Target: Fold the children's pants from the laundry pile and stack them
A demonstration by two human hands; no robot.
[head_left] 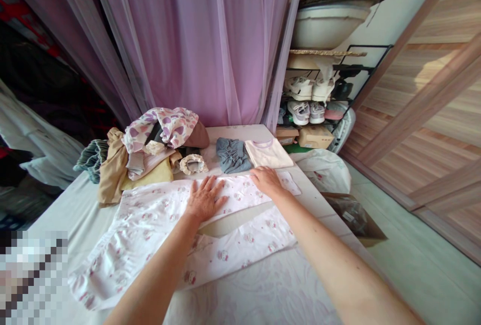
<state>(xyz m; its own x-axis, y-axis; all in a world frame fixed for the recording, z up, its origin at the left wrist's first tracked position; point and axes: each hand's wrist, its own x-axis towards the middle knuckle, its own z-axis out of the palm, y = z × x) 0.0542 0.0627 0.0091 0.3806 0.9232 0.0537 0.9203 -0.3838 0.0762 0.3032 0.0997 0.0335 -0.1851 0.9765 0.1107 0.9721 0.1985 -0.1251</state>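
Pants (150, 207) first: they're laid out across the middle of the frame, white with little pink-and-red prints, waistband down at lower left and both legs running off to the right. Both hands are on the upper leg. Left hand (205, 199) sits dead center, palm down, fingers fanned out and pointing up the frame, thumb poking out to the right; it's wide open and flat on the fabric, not gripping anything. That forearm comes up from the bottom edge, left of center, slanting right and crossing over the pants. Right hand (266, 181) is right of center near the cuff end, back of the hand up, fingers closer together, a bit bent and aimed toward the upper left. Honestly can't tell if it's pinching any cloth, since the undersides of the fingers are hidden. Its forearm cuts in from the lower right corner on a long diagonal. Just above that hand there's a pale shirt (268, 152), with gray-blue shorts (233, 154) beside it to the left. A cream scrunchie (185, 166) lies above the left hand, and a clothes pile (112, 165) takes up the left-center area. All of it's on a white sheet (263, 290) that fills the bottom of the frame.
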